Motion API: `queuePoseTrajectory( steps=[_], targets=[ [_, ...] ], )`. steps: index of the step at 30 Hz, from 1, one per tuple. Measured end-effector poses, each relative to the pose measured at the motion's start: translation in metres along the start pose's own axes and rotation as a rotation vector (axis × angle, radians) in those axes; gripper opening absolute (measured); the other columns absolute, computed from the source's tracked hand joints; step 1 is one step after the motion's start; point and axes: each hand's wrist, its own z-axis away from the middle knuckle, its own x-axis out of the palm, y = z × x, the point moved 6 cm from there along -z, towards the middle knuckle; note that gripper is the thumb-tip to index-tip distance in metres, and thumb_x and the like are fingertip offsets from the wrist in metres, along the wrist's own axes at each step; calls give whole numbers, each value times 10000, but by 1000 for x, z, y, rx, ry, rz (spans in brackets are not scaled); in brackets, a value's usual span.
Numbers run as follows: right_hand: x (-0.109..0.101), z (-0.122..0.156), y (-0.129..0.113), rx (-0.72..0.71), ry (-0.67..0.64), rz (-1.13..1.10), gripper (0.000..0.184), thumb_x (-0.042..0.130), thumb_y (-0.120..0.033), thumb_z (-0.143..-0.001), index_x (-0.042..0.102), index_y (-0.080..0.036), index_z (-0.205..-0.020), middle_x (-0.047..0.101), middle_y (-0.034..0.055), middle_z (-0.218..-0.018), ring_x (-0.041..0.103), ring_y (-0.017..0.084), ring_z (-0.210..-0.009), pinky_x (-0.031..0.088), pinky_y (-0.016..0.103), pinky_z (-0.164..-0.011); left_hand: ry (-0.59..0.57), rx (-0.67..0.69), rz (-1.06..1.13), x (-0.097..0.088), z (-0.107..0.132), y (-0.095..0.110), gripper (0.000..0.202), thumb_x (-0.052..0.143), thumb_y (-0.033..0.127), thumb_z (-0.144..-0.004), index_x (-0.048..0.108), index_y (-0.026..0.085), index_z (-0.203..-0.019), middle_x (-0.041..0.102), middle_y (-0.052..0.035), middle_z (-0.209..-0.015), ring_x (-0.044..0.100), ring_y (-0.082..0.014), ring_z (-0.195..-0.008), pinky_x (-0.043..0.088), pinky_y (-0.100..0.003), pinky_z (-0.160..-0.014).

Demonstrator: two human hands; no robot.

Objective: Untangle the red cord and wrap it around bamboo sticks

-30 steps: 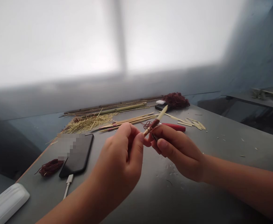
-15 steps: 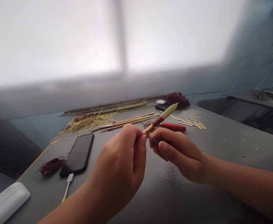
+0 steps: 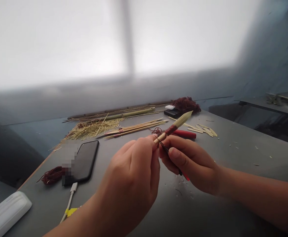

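A bamboo stick (image 3: 161,137) with a pale, brush-like tip (image 3: 184,119) and a dark red thread wrap (image 3: 171,130) slants up to the right. My left hand (image 3: 135,168) is closed around its lower end. In my right hand (image 3: 192,159) a thin dark tool (image 3: 168,151) is pinched, its point by the stick just below the wrap. A bit of red shows under that hand at the tool's other end; its kind is partly hidden. Behind my fingers lie a loose tangle of red thread (image 3: 158,131) and a red handle (image 3: 184,133).
Thread-wrapped sticks (image 3: 136,128), a heap of straw-like shavings (image 3: 94,129) and bamboo lengths (image 3: 124,115) lie further back. A phone (image 3: 86,161), a thread bundle (image 3: 51,175) and a white case (image 3: 9,212) are at left. Pale slips (image 3: 205,130) and a thread pile (image 3: 186,104) lie right.
My left hand and the stick have shifted slightly right, and the stick's tip has moved right. The dark tool has tilted, and more of it shows below my right hand, including red.
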Motion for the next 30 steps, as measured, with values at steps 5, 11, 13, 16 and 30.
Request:
queuePoseTrajectory(
  steps=[5,11,13,16,30],
  targets=[
    [-1,-1,1,15,17,-20,404,415,-552,-1004,491,-210,-803,443,-30,-596,365,108,-507,282,261,-456,-36,-24,36,3,-1,-1,167,506,93,-926,589,230,-970,739,-58,-871,653,-181,-772,485,-271,-735],
    [-2,-1,6,74,38,-70,403,441,-559,-994,498,-200,-821,439,-33,-597,351,102,-507,276,251,-447,-55,-340,356,0,-7,-16,132,528,182,-922,552,240,-806,659,11,-706,593,-136,-610,450,-243,-601],
    [-2,0,10,97,45,-76,403,452,-562,-989,497,-198,-821,440,-33,-600,350,100,-509,279,249,-447,-94,-491,501,2,-6,-23,170,530,265,-934,552,238,-767,596,31,-637,522,-119,-541,411,-233,-529],
    [-3,1,11,69,50,-43,401,453,-555,-991,498,-197,-814,433,-33,-606,362,101,-515,295,250,-456,-161,-712,735,11,-1,-33,224,545,356,-926,567,223,-747,535,36,-591,439,-108,-503,347,-217,-457],
    [-27,-19,76,474,269,253,465,649,-319,-853,408,-233,-1241,589,29,-949,578,182,-775,487,325,-679,5,-1350,1405,38,4,-58,245,463,81,-899,521,138,-667,747,-156,-875,425,-31,-440,296,-139,-363]
  ],
)
